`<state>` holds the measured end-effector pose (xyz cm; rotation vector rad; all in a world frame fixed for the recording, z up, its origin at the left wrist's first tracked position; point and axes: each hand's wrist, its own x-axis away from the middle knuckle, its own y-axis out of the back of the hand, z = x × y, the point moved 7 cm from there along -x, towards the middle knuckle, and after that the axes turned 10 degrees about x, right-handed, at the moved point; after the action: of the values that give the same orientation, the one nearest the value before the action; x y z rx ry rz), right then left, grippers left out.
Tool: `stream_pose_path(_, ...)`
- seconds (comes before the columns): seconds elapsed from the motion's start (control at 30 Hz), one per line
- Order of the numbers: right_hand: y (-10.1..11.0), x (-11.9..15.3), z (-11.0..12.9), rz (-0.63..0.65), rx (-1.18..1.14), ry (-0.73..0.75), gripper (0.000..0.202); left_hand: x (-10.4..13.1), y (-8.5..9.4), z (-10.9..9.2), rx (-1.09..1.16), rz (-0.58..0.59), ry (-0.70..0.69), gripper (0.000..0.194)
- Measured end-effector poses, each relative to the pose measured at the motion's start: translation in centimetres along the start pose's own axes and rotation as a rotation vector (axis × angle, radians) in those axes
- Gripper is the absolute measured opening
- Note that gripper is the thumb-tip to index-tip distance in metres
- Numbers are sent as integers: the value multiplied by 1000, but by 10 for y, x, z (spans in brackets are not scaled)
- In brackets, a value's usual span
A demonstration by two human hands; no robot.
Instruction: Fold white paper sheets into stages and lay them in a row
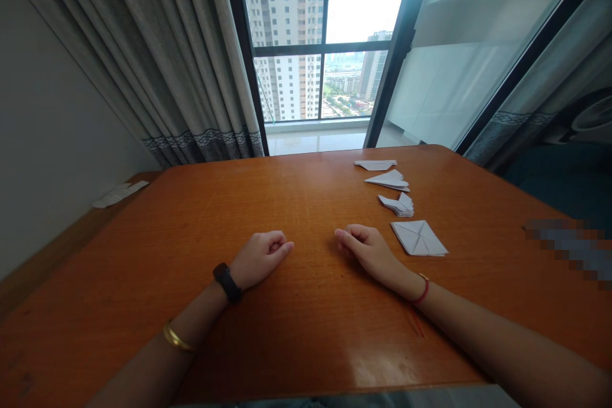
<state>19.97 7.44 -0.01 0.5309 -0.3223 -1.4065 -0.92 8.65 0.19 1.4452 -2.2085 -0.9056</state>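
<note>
My left hand rests on the wooden table, its fingers curled into a loose fist with the thumb along them; no object shows in it. Across a gap of bare wood, my right hand lies curled the same way, also holding nothing visible. Just right of it is a flat folded paper square with creases meeting near its middle. Beyond that, white folded papers form a row: a small many-layered piece, a paper plane and a flat boat-like shape farthest away.
The orange-brown table reaches towards a window. Grey curtains hang at the left. White paper lies on a ledge by the left wall. A blurred-out patch covers something at the right, below a fan-like object.
</note>
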Motion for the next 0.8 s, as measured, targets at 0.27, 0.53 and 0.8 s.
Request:
stream_pose_path(0.27,-1,0,-1,4,-15,-8,40,0,1,0,0,-2,-3,37)
stream_pose_path(0.53,0,1,0,4,-12,-5,40,0,-1,-1,-2,7,-1,36)
stream_pose_path(0.8,-1,1,-1,14,-6,-8,40,0,-1,1,-4,14,3,37)
